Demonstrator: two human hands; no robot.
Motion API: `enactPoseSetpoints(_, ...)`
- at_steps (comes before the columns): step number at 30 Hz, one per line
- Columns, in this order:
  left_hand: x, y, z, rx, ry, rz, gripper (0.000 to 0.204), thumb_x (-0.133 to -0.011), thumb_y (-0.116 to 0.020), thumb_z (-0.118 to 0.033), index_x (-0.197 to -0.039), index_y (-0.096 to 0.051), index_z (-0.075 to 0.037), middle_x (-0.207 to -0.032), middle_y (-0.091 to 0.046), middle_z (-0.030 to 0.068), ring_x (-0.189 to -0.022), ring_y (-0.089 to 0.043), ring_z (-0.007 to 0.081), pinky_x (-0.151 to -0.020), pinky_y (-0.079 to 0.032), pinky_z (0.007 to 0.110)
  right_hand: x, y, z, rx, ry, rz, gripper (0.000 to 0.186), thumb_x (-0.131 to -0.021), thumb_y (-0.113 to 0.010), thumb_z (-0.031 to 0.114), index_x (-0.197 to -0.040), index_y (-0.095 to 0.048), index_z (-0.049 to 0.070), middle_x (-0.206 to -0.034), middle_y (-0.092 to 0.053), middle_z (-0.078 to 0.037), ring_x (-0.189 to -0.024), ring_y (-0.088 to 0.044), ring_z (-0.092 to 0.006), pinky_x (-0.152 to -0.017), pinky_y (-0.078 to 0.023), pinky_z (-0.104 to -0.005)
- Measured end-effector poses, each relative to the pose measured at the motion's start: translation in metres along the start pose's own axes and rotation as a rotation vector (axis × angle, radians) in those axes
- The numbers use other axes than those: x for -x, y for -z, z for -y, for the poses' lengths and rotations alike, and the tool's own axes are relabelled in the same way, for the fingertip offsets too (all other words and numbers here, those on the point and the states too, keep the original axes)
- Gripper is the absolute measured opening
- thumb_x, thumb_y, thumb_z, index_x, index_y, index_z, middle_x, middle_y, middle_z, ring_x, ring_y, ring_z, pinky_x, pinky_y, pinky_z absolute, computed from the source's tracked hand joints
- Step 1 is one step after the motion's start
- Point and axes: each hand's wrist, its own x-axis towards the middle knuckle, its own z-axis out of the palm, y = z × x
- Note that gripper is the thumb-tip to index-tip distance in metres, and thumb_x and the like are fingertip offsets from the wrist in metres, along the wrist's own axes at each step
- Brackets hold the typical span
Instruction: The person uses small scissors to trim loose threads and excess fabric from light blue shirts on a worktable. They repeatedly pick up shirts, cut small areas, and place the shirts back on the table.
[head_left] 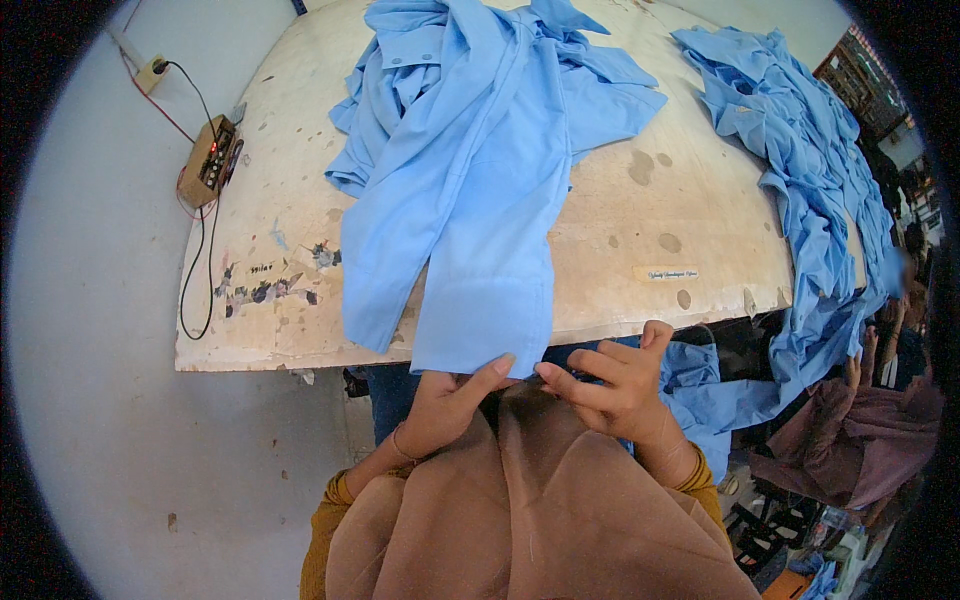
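Your left hand grasps the near edge of the light blue garment, thumb on top and fingers partly hidden beneath. Your right hand has its thumb and index tips at that edge's right corner; you cannot tell here whether they pinch it. The garment lies mid-table, its near end overhanging the near edge of the table. The work looks partway: this stitched end is spread fairly smooth, while the narrower piece to its left lies loose and the far part stays bunched. A blue cloth pile on the right also lies rumpled, untouched by you.
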Motion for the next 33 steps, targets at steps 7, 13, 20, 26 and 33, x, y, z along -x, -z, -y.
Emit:
enactPoseSetpoints(7, -0.001, 0.01, 0.019, 0.208, 0.014, 0.11, 0.033, -0.098, -0.058, -0.012, -0.127, -0.051, 0.002, -0.12, -0.059, 0.0101, -0.109, -0.059, 0.0174, -0.094, -0.051, 0.032, -0.007, -0.012, 0.004, -0.209, -0.119, 0.024, 0.038, -0.078, -0.072, 0.04, -0.113, -0.071, 0.026, -0.074, -0.053, 0.01, -0.062, -0.051, -0.01, -0.072, -0.02, -0.0412)
enactPoseSetpoints(13, -0.008, 0.009, 0.013, 0.829, -0.078, -0.196, 0.035, -0.099, -0.054, -0.008, -0.132, -0.047, 0.002, -0.128, -0.057, 0.0109, -0.113, -0.058, 0.021, -0.1, -0.048, 0.037, 0.016, -0.014, -0.016, -0.351, 0.021, 0.095, 0.036, -0.076, -0.072, 0.025, -0.111, -0.069, 0.023, -0.073, -0.06, 0.008, -0.063, -0.054, -0.0118, -0.073, -0.021, -0.0421)
enactPoseSetpoints(20, -0.003, 0.018, 0.024, -0.652, -0.496, -0.226, 0.023, -0.096, -0.052, -0.004, -0.117, -0.058, 0.006, -0.121, -0.06, 0.02, -0.111, -0.058, 0.0321, -0.097, -0.045, 0.042, 0.001, -0.026, -0.008, -0.563, -0.26, 0.242, 0.042, -0.071, -0.072, 0.024, -0.112, -0.066, 0.02, -0.078, -0.068, 0.004, -0.06, -0.051, -0.0129, -0.08, -0.024, -0.0401)
enactPoseSetpoints(26, -0.012, 0.023, 0.04, -1.141, -0.637, 0.081, 0.025, -0.088, -0.058, -0.003, -0.112, -0.061, 0.005, -0.113, -0.06, 0.0227, -0.105, -0.057, 0.0402, -0.095, -0.043, 0.048, -0.025, -0.028, 0.006, -0.696, -0.404, 0.013, 0.052, -0.073, -0.08, 0.03, -0.12, -0.061, 0.018, -0.072, -0.061, 0.005, -0.06, -0.044, -0.01, -0.08, -0.025, -0.036)
enactPoseSetpoints(33, -0.005, 0.022, 0.031, -0.919, -0.476, 0.163, 0.022, -0.092, -0.056, -0.005, -0.112, -0.062, 0.001, -0.117, -0.061, 0.0184, -0.11, -0.057, 0.0358, -0.098, -0.043, 0.045, -0.013, -0.054, 0.007, -0.891, -0.47, -0.022, 0.078, -0.067, -0.088, 0.038, -0.131, -0.052, 0.013, -0.075, -0.049, 0.004, -0.068, -0.042, -0.0127, -0.081, -0.026, -0.0353)
